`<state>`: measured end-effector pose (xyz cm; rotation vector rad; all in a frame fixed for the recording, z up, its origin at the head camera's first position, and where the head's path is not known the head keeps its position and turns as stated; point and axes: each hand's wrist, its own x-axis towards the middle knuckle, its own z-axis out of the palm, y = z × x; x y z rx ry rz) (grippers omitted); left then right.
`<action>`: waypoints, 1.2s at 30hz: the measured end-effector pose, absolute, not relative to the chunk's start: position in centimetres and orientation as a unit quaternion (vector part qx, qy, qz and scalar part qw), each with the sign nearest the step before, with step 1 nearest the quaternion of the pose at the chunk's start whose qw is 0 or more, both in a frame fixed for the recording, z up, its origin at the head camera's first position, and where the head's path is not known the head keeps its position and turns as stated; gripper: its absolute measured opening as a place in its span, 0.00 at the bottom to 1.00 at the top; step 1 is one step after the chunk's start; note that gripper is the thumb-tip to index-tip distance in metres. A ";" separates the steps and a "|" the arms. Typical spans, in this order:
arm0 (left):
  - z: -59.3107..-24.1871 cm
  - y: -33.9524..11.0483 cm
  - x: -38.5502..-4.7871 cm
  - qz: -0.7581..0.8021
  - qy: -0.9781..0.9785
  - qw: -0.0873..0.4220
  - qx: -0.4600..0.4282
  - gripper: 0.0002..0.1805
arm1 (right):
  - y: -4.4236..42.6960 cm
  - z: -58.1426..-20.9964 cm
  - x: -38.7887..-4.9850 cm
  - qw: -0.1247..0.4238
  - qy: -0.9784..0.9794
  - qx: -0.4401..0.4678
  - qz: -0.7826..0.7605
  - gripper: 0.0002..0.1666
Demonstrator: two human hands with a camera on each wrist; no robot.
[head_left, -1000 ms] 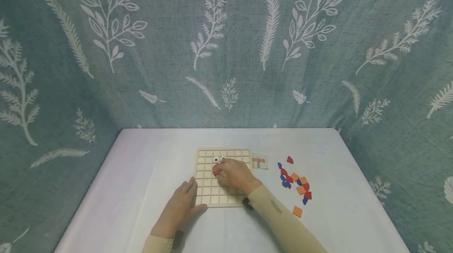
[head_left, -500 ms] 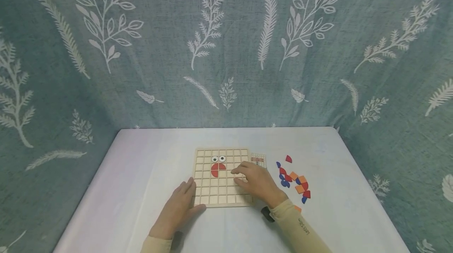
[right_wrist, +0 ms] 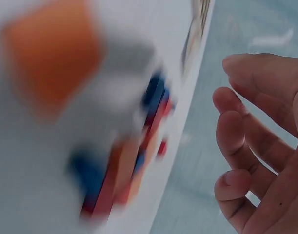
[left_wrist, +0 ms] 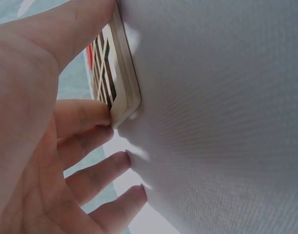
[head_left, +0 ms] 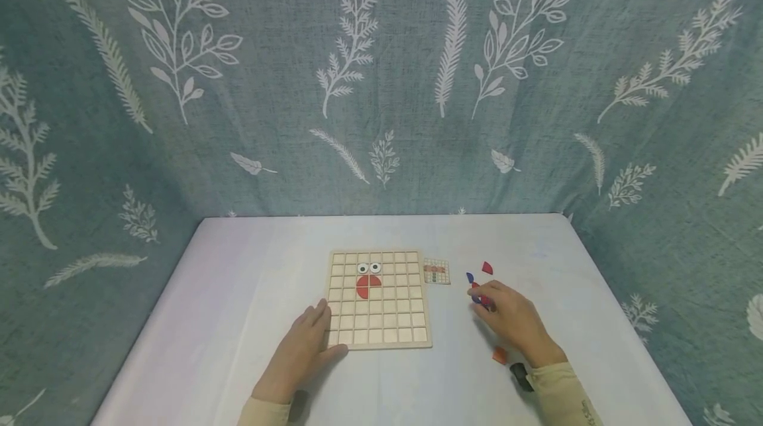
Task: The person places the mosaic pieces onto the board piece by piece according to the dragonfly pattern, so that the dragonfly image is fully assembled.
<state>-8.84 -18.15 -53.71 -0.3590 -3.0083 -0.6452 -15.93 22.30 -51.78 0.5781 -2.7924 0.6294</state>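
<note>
My left hand (head_left: 301, 350) rests at the lower left corner of a wooden grid board (head_left: 396, 334), its fingers along the left edge and its thumb by the front edge. In the left wrist view those fingers (left_wrist: 97, 178) are spread, touching the board's corner and the table. Two eye tiles (head_left: 369, 268) sit in the grid, with red quarter-circle tiles (head_left: 363, 283) just below them. On the right, my right hand (head_left: 514, 320) hovers over loose tiles, covering many of them. Nothing lies between its loosely bent fingers in the right wrist view.
A small pattern card (head_left: 437, 271) lies beside the board's right edge. Around the right hand are a red quarter-circle tile (head_left: 487, 267), a blue tile (head_left: 470, 277) and an orange square tile (head_left: 500, 354). A patterned curtain (head_left: 381, 81) stands behind the white table (head_left: 268, 247).
My right hand has left the red tiles on the board and moved right, over the loose pile. The left hand stays at the board's corner.
</note>
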 end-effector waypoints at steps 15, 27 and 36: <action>-53.7 -18.4 -8.7 -0.212 -0.969 0.025 -0.121 0.45 | 30.3 -52.5 -15.1 -0.051 -0.976 0.081 0.196 0.15; -54.2 -18.2 -8.9 -0.207 -0.971 0.024 -0.116 0.45 | 30.2 -52.7 -15.7 -0.045 -0.973 0.125 0.191 0.15; -54.1 -18.2 -8.8 -0.207 -0.969 0.035 -0.127 0.45 | 29.4 -52.3 -16.0 -0.048 -0.975 0.137 0.170 0.17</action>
